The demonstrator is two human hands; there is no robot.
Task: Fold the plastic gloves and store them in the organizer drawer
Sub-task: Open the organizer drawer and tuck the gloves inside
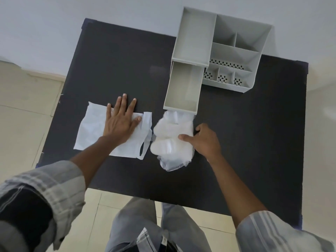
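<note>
A flat white plastic bag (92, 131) lies on the black table (116, 66), and my left hand (121, 120) presses down on it with fingers spread. To its right sits a bundle of clear plastic gloves (171, 139), just below the pulled-out drawer (183, 88) of the grey organizer (232, 51). My right hand (205, 139) grips the bundle's right side, thumb on top. The drawer looks empty.
The organizer stands at the table's back right, with several open compartments, some perforated. Bare black table surface stretches behind the bag and to the right of my right hand. Tiled floor and my legs show below the near edge.
</note>
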